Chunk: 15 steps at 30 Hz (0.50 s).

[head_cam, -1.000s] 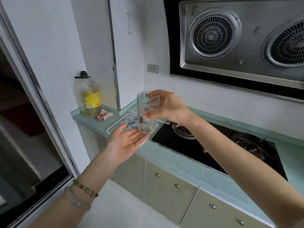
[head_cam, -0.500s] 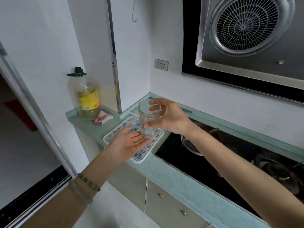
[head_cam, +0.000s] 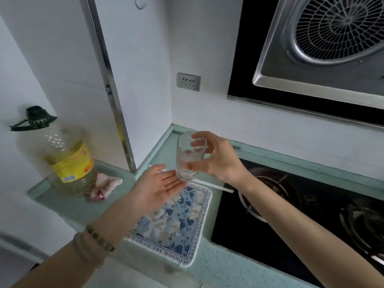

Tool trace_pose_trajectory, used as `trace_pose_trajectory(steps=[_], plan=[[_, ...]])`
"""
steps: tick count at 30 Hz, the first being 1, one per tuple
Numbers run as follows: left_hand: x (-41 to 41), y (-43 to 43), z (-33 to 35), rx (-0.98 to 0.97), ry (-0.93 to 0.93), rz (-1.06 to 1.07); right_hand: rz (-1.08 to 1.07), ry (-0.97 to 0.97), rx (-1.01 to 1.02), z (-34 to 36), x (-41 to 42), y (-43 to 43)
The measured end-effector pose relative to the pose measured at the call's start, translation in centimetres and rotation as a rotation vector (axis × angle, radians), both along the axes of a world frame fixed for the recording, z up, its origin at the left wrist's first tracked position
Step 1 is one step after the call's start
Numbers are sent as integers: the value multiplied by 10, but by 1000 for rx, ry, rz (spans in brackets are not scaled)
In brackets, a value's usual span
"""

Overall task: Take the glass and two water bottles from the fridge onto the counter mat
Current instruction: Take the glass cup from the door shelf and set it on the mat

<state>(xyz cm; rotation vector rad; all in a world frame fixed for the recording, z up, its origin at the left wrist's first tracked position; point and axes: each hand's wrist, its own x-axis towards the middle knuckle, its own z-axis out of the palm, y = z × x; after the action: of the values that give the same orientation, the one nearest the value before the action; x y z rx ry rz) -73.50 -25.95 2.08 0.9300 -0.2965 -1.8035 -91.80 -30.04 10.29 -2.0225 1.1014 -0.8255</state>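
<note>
A clear faceted glass is upright in my right hand, which grips it from the right side, above the far end of the mat. My left hand lies palm up, fingers apart, with its fingertips just under the base of the glass. The blue-and-white flowered counter mat lies on the pale green counter below both hands. No water bottles or fridge are in view.
A large oil bottle with a yellow label stands at the counter's left end beside a crumpled cloth. A black gas hob sits right of the mat. A range hood hangs above, and a wall socket is behind.
I have come closer to the counter, and the glass in my right hand has moved over the mat's far end. My left hand stays open under its base.
</note>
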Motion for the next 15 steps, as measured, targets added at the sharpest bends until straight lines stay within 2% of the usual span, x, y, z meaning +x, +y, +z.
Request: trace_pose_trajectory(steps=[7,15], plan=[[42,-36,-32,96,10,-20,1,44,14,-36,46,-31],[72,-29,-74,136,-52,121,96,79,27,-89,85,-47]])
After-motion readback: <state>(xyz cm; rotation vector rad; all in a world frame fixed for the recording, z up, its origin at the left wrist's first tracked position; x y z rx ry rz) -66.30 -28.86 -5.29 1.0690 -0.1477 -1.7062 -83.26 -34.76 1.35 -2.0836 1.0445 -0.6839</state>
